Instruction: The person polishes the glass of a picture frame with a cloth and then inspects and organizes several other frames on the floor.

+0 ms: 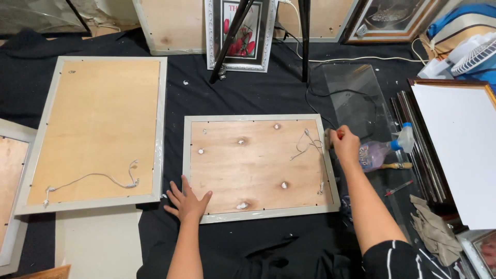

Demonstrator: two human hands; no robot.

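Observation:
A grey picture frame [258,214] lies face down on the black cloth, its plywood back [253,165] up, with a white hanging cord [307,144] near its right side. My left hand [186,200] rests flat with fingers spread on the frame's lower left corner. My right hand [345,145] is at the frame's right edge, closed around a small tool with an orange tip [339,134]; the tool itself is mostly hidden.
A larger face-down frame [98,129] with a cord lies to the left. A glass pane [356,98], a spray bottle [385,151], a paintbrush [397,166], a red pen [399,188] and a rag [434,227] are at the right. Tripod legs [232,41] stand behind.

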